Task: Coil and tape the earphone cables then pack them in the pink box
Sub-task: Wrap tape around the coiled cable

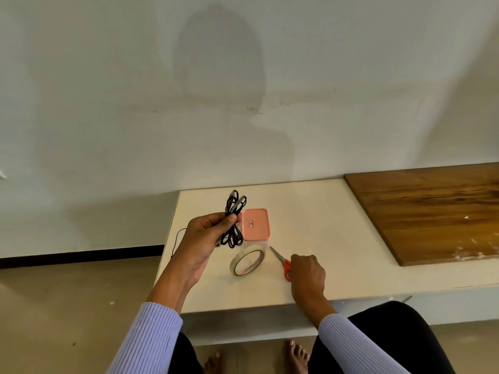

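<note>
Ribbed lilac long sleeves (151, 338), black trousers (391, 333), bare feet (297, 354).

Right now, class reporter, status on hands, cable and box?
Left hand grips coiled cable. Right hand on scissors. Pink box lidded. Tape roll untouched.
</note>
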The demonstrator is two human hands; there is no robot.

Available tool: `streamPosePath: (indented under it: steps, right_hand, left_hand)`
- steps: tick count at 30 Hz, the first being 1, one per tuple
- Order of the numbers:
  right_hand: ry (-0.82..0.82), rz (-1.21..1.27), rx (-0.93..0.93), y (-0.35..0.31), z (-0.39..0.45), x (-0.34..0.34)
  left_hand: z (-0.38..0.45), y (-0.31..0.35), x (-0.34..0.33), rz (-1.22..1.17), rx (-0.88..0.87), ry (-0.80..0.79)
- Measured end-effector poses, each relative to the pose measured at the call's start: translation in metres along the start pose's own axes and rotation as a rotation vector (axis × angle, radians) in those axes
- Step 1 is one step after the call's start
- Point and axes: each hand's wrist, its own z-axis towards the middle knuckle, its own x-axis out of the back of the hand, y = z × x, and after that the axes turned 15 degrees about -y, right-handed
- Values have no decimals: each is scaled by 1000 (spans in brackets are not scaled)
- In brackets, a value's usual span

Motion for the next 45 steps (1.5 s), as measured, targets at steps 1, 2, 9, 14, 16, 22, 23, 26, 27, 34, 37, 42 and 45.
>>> streamPosePath:
  steps: [1, 2, 9, 14, 16, 22, 23, 26, 27, 34, 37, 42, 45]
  right_hand:
    - [-10, -32, -6, -3, -1, 1]
    - [-21, -62, -10, -5, -1, 3]
    - [-167, 375, -96, -4, -4, 13]
    - [-415, 1201, -15, -4, -23, 28]
    - [-531, 1347, 13, -6, -32, 32]
    - [-770, 1714, 143, -18, -54, 24]
    - [-809, 1731, 169, -21, -59, 23]
    - [-959, 1802, 199, -32, -71, 21]
    - [-1025, 1826, 224, -37, -74, 20]
    - [-1199, 2015, 429, -64, -70, 4]
    - [-1208, 2113, 481, -71, -66, -1]
    - [-1142, 2202, 470, -78, -58, -3]
    - [-1095, 2215, 458, -77, -52, -4]
  left_hand:
    - [0, 0, 0, 0, 1, 3]
    - [0, 0, 0, -2, 3, 6]
    - [-2, 0, 5, -52, 17, 28]
    - [-3, 0, 8, -73, 20, 28]
    - [-3, 1, 8, -78, 22, 28]
    - [-2, 1, 9, -52, 28, 38]
    - [-2, 1, 9, -51, 27, 39]
    - [-2, 2, 8, -48, 27, 39]
    - [-2, 1, 9, -48, 26, 39]
    - [-1, 1, 2, -58, 18, 29]
    - [0, 1, 0, -67, 17, 14]
    - [2, -1, -1, -89, 16, 0]
    - [2, -1, -1, -96, 16, -7]
